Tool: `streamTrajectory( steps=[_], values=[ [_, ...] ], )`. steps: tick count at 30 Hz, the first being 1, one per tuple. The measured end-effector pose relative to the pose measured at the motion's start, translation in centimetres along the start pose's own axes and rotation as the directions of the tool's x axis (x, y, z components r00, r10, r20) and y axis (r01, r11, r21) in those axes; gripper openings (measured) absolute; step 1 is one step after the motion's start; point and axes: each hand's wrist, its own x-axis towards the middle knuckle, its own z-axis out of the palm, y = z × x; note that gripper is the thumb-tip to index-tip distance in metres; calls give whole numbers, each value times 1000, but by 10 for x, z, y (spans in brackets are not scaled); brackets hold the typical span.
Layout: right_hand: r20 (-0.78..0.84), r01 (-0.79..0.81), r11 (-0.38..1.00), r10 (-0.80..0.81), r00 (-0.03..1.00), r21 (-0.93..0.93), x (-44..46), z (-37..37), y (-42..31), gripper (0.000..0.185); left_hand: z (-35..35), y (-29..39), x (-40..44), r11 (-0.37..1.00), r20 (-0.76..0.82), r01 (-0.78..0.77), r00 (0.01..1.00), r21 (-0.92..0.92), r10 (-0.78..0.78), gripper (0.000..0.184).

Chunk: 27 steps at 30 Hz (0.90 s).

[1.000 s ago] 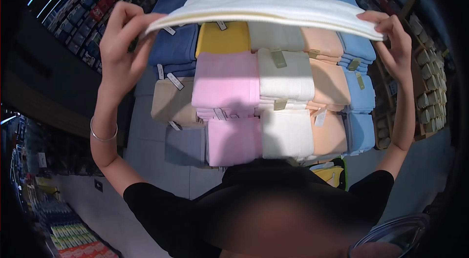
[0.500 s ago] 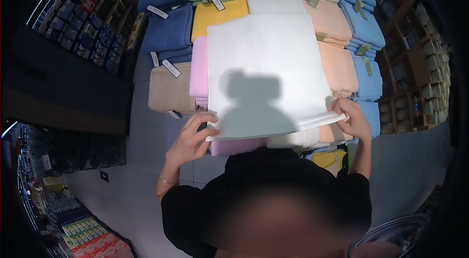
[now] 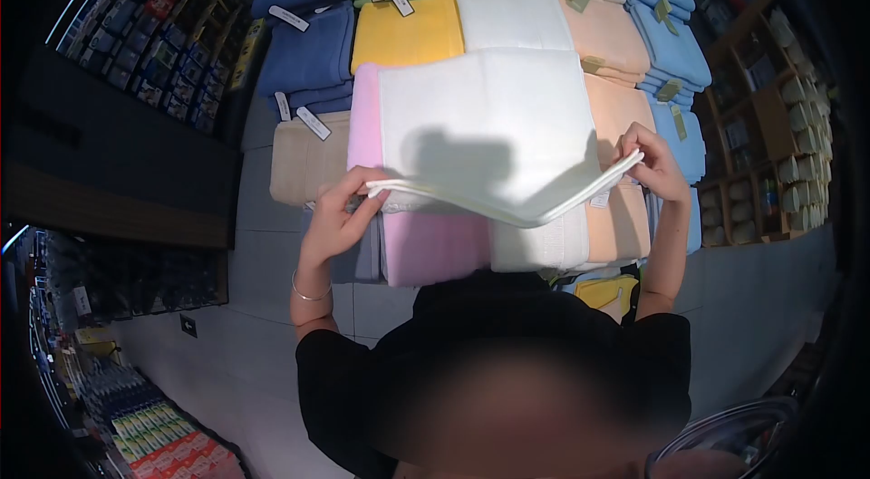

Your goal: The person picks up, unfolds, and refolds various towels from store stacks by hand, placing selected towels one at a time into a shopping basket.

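Here we are beside the towel stacks, and both hands are on the job, well apart from each other: the left hand (image 3: 340,214) has one near corner of a white towel (image 3: 489,103) pinched between thumb and fingers, and the right hand (image 3: 654,169) grips the other near corner, held a touch farther from the body. Look at that near edge, lifted and sagging in the middle, a shallow V strung between the two grips! The rest of the white towel spreads away over the middle of the display, the dark shadow (image 3: 462,157) of a head falling right across it. A pink towel (image 3: 364,121) peeks out along its left side, and a second, front pink towel (image 3: 435,248) sits below the sagging edge, right next to an off-white towel (image 3: 541,245). Over by the right hand, peach towels (image 3: 620,230) run down the side, with light blue towels (image 3: 681,145) just beyond them. Past the far end, a yellow towel (image 3: 406,30) lies next to a folded white one. On the left wrist, a thin bracelet (image 3: 311,299); near that forearm, a grey towel (image 3: 364,269), partly hidden, and a beige towel (image 3: 306,164) farther back.
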Motion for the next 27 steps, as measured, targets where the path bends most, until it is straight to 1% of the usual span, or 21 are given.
streamTrajectory(
  steps=[2, 4, 6, 7, 9, 10, 11, 12, 13, 14, 15, 16, 17, 19, 22, 25, 26, 27],
  values=[
    [-163, 0, 999, 8, 987, 48, 32, -8, 5, 12, -2, -19, 33, 960, -106, 81, 988, -269, -113, 8],
    [-245, -130, 976, 171, 954, 174, 62, -18, 12, 12, -7, -32, 68, 941, -159, 39, 982, -335, -97, 7],
    [-315, -134, 986, 159, 936, 98, 93, -17, 26, 12, -7, -62, 97, 949, -169, 106, 972, -297, -162, 7],
    [-315, -114, 987, 144, 938, 113, 106, -17, 42, 11, -5, -79, 107, 951, -175, 140, 966, -276, -193, 7],
    [-316, -66, 988, 108, 943, 140, 128, -11, 81, 9, 8, -113, 125, 918, -227, 140, 945, -372, -236, 8],
    [-373, -79, 988, 124, 920, 133, 133, -4, 97, 8, 15, -129, 130, 897, -251, 137, 933, -420, -259, 9],
    [-428, -92, 988, 137, 893, 125, 137, 1, 112, 6, 20, -144, 131, 954, -321, 142, 920, -263, -226, 11],
    [-481, -105, 988, 148, 864, 117, 141, 4, 123, 5, 26, -157, 129, 983, -387, 154, 904, -100, -181, 12],
    [-515, -66, 992, 114, 850, 111, 142, 6, 133, 4, 28, -149, 129, 983, -445, 174, 886, 63, -129, 14],
    [-546, -29, 994, 82, 834, 105, 140, 9, 143, 3, 26, -141, 125, 971, -445, 224, 880, 77, -168, 18],
    [-576, 8, 995, 51, 816, 99, 139, 13, 143, 2, 27, -142, 126, 979, -450, 183, 885, 92, -123, 18],
    [-562, 20, 988, 69, 824, 150, 137, 13, 143, 4, 28, -143, 125, 984, -456, 146, 886, 107, -82, 19],
    [-579, 5, 991, 74, 812, 133, 136, 14, 144, 6, 31, -145, 122, 986, -458, 117, 888, 120, -49, 19],
    [-613, -23, 995, 80, 786, 99, 135, 17, 141, 10, 30, -133, 123, 968, -421, 160, 905, 193, -66, 21],
    [-657, -67, 997, 22, 753, -43, 132, 18, 146, 14, 30, -128, 126, 950, -394, 165, 918, 263, -50, 24],
    [-674, -90, 994, 109, 730, 63, 126, 27, 128, 15, 29, -132, 126, 936, -378, 122, 926, 331, 13, 23],
    [-669, -39, 995, 94, 738, 97, 127, 28, 127, 15, 29, -133, 126, 930, -373, 102, 927, 354, 40, 22],
    [-664, 12, 991, 78, 744, 131, 127, 29, 127, 14, 30, -132, 125, 945, -375, 110, 927, 309, 15, 21]
  ],
)
